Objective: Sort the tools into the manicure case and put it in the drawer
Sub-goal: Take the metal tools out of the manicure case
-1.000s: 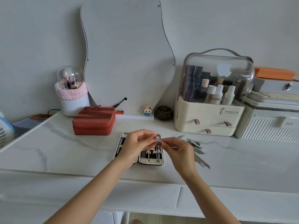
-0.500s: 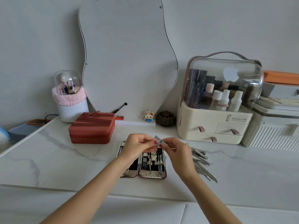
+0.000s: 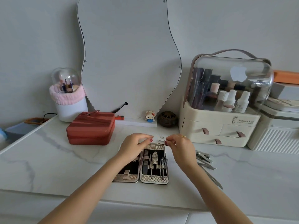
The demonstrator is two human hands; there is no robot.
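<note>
The manicure case (image 3: 154,180) lies open and flat on the marble tabletop, several metal tools strapped into its right half. Above its far edge my right hand (image 3: 181,147) pinches a small metal nail clipper (image 3: 161,140) by one end. My left hand (image 3: 135,147) hovers just left of the clipper with thumb and fingers curled together; it no longer touches the clipper. Loose tools (image 3: 204,159) lie on the table right of the case, partly hidden by my right forearm.
A red zipped box (image 3: 91,128) sits left of the case. A cream cosmetics organiser (image 3: 216,126) with small drawers stands at the back right, a white ribbed box (image 3: 275,138) beside it. A mirror (image 3: 129,54) and a brush holder (image 3: 69,97) stand against the wall.
The camera has tilted down, so the scene sits higher in view. My hands have parted slightly: the left has let go of the clipper, which stays in the right.
</note>
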